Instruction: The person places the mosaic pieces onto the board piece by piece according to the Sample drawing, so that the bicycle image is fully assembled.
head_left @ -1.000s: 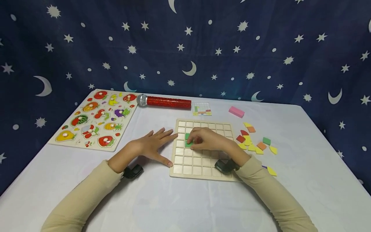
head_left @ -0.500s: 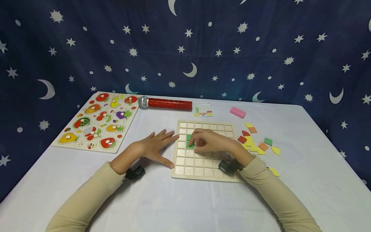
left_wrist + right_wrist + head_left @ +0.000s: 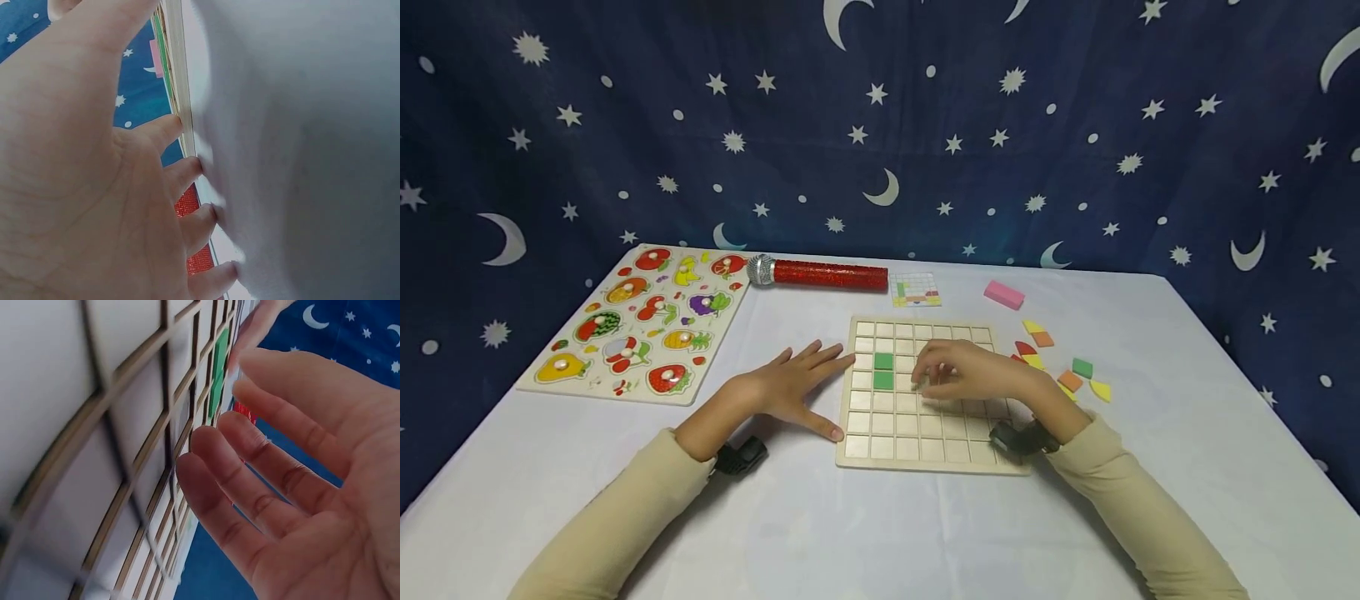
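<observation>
A wooden grid board lies mid-table, with two green squares set in neighbouring cells on its left side. My left hand is spread beside the board, its thumb and index fingertips right at the left edge. In the left wrist view its straight fingers reach down to the white cloth. Over the middle of the board is my right hand, to the right of the green squares. Its fingers are loosely bent, with nothing between them in the right wrist view.
Right of the board lie scattered pieces: a green square, an orange square, yellow quarter pieces and red ones. Behind are a pattern card, a pink block and a red microphone. A fruit puzzle lies left.
My right hand has moved right, off the green squares, and both now show fully in the board. My left hand keeps its place at the board's edge.
</observation>
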`<state>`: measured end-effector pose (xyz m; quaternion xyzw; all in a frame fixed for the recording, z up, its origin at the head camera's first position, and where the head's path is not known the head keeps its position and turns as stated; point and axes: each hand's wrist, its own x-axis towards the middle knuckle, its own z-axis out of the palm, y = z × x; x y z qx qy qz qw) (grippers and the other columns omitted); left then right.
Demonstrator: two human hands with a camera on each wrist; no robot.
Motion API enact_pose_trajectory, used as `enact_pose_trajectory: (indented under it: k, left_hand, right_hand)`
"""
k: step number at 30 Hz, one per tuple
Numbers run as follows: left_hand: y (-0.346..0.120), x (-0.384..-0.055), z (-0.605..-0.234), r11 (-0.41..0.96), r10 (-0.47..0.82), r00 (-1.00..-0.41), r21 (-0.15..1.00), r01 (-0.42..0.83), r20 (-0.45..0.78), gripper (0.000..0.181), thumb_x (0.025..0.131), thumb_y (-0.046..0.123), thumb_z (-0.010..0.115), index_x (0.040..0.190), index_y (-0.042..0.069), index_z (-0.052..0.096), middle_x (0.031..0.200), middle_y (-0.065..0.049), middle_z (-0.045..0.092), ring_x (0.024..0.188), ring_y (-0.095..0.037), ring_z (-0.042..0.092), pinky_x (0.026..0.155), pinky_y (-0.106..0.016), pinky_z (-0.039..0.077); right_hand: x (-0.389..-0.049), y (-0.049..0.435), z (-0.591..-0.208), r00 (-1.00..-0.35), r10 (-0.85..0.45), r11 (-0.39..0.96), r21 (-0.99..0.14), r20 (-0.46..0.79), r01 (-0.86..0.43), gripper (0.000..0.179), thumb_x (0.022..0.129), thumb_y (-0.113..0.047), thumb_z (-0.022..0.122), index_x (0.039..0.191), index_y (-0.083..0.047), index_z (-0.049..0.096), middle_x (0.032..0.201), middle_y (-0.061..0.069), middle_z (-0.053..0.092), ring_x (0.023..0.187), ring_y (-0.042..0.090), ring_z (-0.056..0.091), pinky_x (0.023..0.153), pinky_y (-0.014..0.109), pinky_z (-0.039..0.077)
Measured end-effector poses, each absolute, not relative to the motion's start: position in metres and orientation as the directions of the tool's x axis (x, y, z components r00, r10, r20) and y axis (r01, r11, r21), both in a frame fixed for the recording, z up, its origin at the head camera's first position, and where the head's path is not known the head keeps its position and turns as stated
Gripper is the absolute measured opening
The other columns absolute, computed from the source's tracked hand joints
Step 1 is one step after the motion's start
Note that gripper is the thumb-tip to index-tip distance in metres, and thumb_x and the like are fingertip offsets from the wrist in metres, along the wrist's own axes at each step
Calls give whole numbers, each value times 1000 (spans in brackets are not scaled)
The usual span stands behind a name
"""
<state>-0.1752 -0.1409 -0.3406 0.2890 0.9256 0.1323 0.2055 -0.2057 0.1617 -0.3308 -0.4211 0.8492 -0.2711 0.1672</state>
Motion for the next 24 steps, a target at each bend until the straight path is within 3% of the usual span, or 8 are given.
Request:
enact_pose_trajectory:
  k: [8,18,24]
  left_hand:
    - [-143,-175,-340,806,578,-759,354,474,-300,110,74,62,75,158,19,18,164,-10,10,150,-37,3,116,-63,5]
    - [-143,-178,-340,800,587,-750,363,478,-306,111,73,64,74,158,21,16,164,-9,9,150,-37,1,116,-62,4]
    - [-143,-177,-342,798,590,-747,365,480,-307,111,74,63,75,158,21,16,164,-9,9,150,-36,1,116,-62,4]
  right_hand:
    - [-210,189,-326,-631,-775,525,-574,-19,-628,19,90,-13,69,107,-5,71,101,4,65,88,17,59,82,34,55]
    - [-209,236,-319,-750,-661,612,-584,-9,-533,18,88,-12,73,106,-7,71,104,1,66,88,14,61,80,28,54]
    - [-210,259,-315,-812,-583,664,-570,11,-484,21,90,-12,71,109,-5,70,96,-2,67,87,13,59,85,32,53]
